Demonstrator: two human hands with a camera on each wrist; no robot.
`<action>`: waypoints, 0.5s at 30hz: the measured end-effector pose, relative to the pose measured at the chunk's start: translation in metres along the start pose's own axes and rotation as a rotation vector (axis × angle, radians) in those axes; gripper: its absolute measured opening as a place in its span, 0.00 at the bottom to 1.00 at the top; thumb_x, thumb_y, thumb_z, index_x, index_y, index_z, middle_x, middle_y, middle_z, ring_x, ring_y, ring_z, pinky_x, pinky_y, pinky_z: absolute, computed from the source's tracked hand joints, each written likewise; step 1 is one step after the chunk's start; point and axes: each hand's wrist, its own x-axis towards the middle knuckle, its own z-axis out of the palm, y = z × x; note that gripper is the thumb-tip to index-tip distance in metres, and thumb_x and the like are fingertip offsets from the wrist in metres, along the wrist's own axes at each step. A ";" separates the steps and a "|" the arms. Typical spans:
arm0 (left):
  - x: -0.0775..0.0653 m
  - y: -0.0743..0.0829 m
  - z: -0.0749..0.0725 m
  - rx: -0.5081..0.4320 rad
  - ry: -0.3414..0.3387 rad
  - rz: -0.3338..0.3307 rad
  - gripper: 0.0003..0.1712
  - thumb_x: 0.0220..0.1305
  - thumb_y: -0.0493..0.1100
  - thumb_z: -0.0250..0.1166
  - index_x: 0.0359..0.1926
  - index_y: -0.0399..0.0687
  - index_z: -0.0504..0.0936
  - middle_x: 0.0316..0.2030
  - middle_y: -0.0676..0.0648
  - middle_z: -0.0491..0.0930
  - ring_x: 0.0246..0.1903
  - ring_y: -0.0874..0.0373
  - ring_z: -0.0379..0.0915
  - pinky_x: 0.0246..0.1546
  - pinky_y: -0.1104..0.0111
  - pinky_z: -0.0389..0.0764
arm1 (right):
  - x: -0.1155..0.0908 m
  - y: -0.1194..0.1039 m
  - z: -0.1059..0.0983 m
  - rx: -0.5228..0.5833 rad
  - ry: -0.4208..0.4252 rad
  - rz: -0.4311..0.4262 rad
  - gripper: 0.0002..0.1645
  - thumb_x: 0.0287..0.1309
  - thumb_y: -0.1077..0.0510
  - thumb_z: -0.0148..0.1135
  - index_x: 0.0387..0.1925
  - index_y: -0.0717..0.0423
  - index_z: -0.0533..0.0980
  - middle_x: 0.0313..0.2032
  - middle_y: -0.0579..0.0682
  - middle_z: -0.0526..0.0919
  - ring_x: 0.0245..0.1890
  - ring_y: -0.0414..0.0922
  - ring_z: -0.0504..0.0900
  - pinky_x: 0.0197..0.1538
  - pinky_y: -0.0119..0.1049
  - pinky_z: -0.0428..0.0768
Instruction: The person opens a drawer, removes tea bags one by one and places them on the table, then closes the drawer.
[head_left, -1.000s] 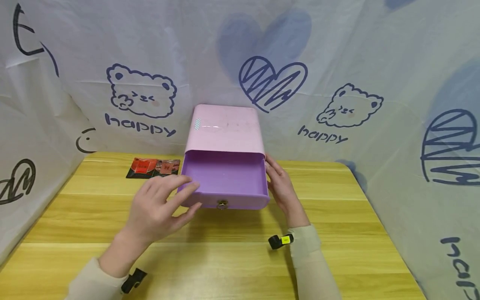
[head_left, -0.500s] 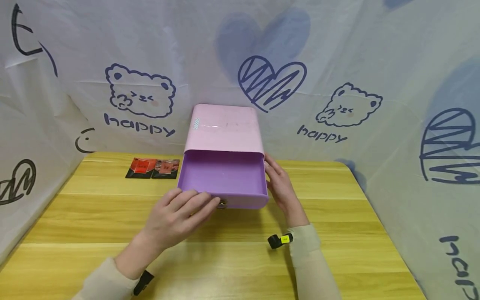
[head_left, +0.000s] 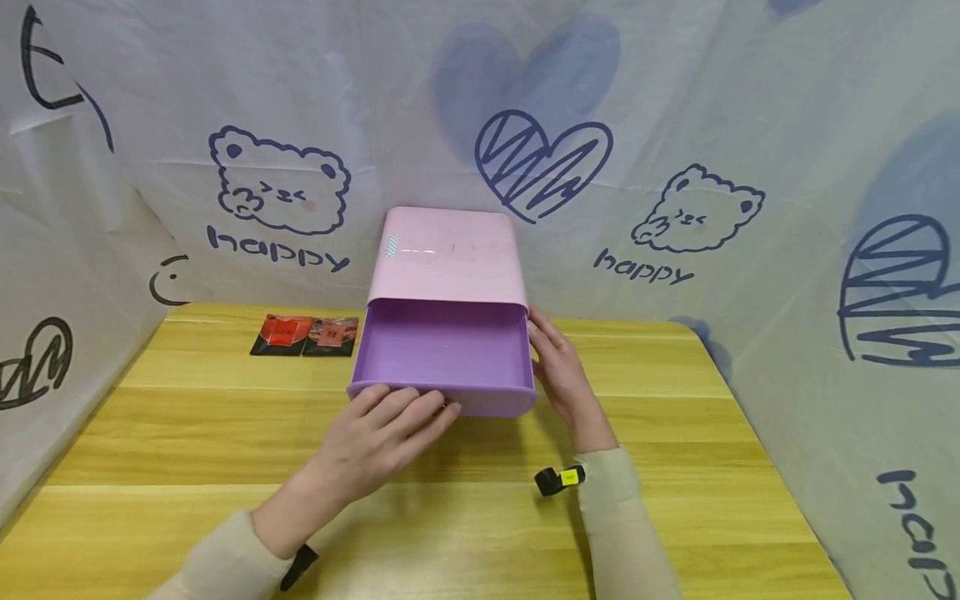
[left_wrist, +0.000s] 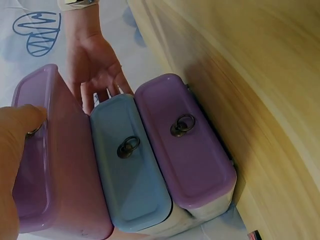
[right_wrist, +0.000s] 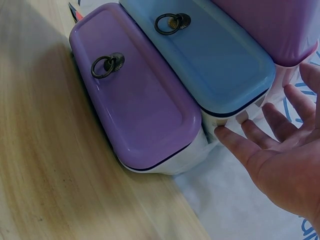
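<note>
A pink cabinet [head_left: 453,254] stands near the back of the table with its top purple drawer [head_left: 448,346] pulled out. My left hand [head_left: 375,437] lies against the drawer's front panel, fingertips along its upper edge; its thumb is hidden in the head view. In the left wrist view, a digit [left_wrist: 32,117] of that hand partly covers the drawer's ring. Spread fingers of my right hand [head_left: 566,379] touch the cabinet's right side. Below the top drawer sit a blue drawer [left_wrist: 131,175] and a bottom purple drawer [left_wrist: 187,165], each with a ring pull and pushed in.
Two flat packets, one red and black [head_left: 281,335] and one darker reddish [head_left: 331,337], lie on the wooden table [head_left: 675,467] left of the cabinet. A patterned white cloth [head_left: 427,108] hangs right behind it.
My left hand has moved right from the drawer's left front corner and now covers the ring area of its front panel. The right hand and packets stay in place.
</note>
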 end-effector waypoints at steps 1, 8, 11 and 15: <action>0.000 0.000 0.001 -0.001 -0.006 -0.002 0.22 0.62 0.35 0.46 0.56 0.49 0.73 0.50 0.47 0.74 0.42 0.52 0.68 0.36 0.63 0.71 | 0.000 0.000 0.000 -0.002 -0.001 0.001 0.30 0.58 0.44 0.55 0.62 0.41 0.64 0.64 0.42 0.61 0.59 0.40 0.62 0.62 0.49 0.62; 0.000 0.003 0.002 -0.007 -0.035 -0.007 0.21 0.63 0.38 0.44 0.54 0.50 0.75 0.51 0.47 0.73 0.44 0.52 0.67 0.38 0.63 0.70 | 0.000 0.000 0.000 -0.005 -0.004 -0.003 0.30 0.58 0.45 0.55 0.62 0.41 0.64 0.64 0.42 0.61 0.58 0.41 0.63 0.61 0.50 0.63; 0.000 0.003 0.002 -0.007 -0.038 -0.011 0.20 0.63 0.38 0.44 0.52 0.50 0.76 0.50 0.47 0.73 0.44 0.52 0.67 0.38 0.63 0.70 | 0.000 0.000 0.000 -0.005 -0.006 -0.003 0.30 0.58 0.45 0.55 0.62 0.41 0.64 0.64 0.43 0.61 0.58 0.41 0.63 0.61 0.50 0.63; 0.000 0.004 0.003 -0.007 -0.037 -0.019 0.20 0.63 0.38 0.44 0.51 0.50 0.77 0.49 0.47 0.74 0.44 0.52 0.67 0.37 0.62 0.70 | -0.001 0.000 0.000 -0.006 -0.006 -0.007 0.30 0.58 0.45 0.55 0.62 0.41 0.64 0.64 0.43 0.61 0.59 0.41 0.62 0.62 0.49 0.63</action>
